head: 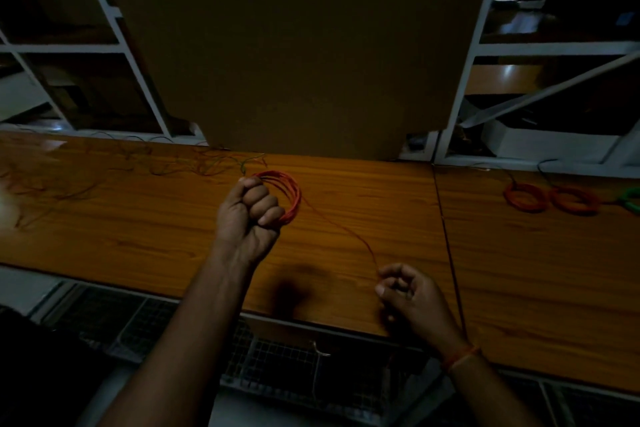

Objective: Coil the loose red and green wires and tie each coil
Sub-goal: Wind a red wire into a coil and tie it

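Observation:
My left hand (251, 215) grips a red wire coil (290, 194) above the middle of the wooden table (346, 218); the loops stick out to the right of my fist. A single red strand (346, 230) runs from the coil down and right to my right hand (403, 291), which pinches its end near the table's front edge. Loose red and green wires (166, 163) lie tangled at the back left of the table.
Two finished red coils (526, 198) (575, 200) and part of a green coil (632, 199) lie at the far right. A large brown board (304, 45) stands upright behind the table between white shelf frames (138, 62). A wire mesh rack (277, 357) sits below the front edge.

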`<state>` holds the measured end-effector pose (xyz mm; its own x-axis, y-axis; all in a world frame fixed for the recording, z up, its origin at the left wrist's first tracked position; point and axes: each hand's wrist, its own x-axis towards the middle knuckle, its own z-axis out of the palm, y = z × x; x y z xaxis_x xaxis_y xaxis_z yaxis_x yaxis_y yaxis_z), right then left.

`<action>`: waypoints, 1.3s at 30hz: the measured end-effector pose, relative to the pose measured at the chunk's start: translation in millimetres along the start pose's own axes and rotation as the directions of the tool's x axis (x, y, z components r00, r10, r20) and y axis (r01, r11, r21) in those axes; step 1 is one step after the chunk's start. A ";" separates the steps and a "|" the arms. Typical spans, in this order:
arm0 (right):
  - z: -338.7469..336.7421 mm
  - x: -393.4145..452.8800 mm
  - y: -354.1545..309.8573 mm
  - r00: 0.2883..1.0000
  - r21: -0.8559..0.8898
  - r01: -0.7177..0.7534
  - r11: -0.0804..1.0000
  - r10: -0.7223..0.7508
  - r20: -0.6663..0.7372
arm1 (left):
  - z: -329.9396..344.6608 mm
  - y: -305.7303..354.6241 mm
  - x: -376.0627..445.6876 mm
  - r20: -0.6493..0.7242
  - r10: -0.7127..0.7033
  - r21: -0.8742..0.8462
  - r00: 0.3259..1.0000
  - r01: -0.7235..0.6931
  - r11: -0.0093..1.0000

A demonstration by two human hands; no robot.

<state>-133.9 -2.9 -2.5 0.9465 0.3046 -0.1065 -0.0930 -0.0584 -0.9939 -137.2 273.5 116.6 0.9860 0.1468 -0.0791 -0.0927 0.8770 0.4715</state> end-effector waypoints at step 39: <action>44.6 43.0 -100.1 0.790 -0.349 0.565 0.747 -0.612 -0.031 | -10.8 -71.4 -17.6 0.109 -0.167 0.641 0.980 0.059 0.765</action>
<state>-97.6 58.4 91.2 0.8144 0.2468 0.5252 0.5734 -0.2033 -0.7936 -149.4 213.2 74.9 0.9968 -0.0527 -0.0607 0.0764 0.3868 0.9190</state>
